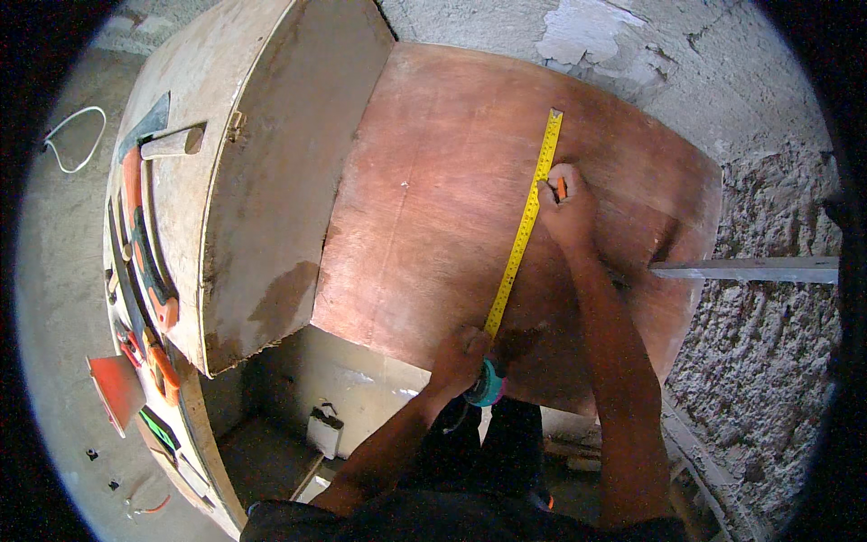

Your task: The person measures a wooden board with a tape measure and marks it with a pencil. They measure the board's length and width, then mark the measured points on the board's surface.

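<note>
A reddish plywood sheet lies in front of me. Across it runs the yellow blade of a tape measure, its hooked end out on the wood short of the far edge. My left hand is closed at the near edge of the sheet, holding the tape measure by its teal case. Further up, my right hand is closed beside the blade, with its fingers touching the blade's edge. Out of that fist pokes the end of a thin orange stick, pencil-like; the rest is hidden.
On the left stands a wooden box-like form. Along its top lie a hammer, an orange-handled saw and other tools, near a red-orange container. A metal bar reaches over the sheet's right edge, beside a rough wall.
</note>
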A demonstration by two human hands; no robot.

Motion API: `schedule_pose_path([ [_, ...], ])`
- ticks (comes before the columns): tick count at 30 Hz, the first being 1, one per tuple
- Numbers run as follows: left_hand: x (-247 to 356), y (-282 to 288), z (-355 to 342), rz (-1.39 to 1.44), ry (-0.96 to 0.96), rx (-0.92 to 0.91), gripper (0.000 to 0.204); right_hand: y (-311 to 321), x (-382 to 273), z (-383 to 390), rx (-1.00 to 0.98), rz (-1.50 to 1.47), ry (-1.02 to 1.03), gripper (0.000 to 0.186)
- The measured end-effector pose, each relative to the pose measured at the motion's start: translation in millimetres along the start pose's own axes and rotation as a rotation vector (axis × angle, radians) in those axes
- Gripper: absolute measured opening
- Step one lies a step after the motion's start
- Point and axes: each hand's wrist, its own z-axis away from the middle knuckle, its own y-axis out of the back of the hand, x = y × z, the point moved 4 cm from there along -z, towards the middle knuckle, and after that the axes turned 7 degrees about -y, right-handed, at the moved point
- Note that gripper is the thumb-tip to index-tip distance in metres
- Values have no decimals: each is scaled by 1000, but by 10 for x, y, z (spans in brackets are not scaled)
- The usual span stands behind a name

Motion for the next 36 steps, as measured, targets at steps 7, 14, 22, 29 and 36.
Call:
schedule_pose_path([
  [7, 229, 111, -35, -55, -110, 57, 36, -28, 59, 8, -63, 81, -25, 27],
  [14, 151, 84, -75, -47, 65, -89, 42, -48, 91, 6, -32, 101, -30, 26],
  [22, -16, -36, -166, -48, 86, 65, 43, -24, 22, 4, -33, 72, -89, 25],
  [29, 11, -37, -152, -33, 51, 123, 40, 8, 24, -29, -64, 100, -168, 25],
  [36, 121, -121, -142, -185, -8, 179, 33, 35, -11, -53, -53, 50, -86, 25],
])
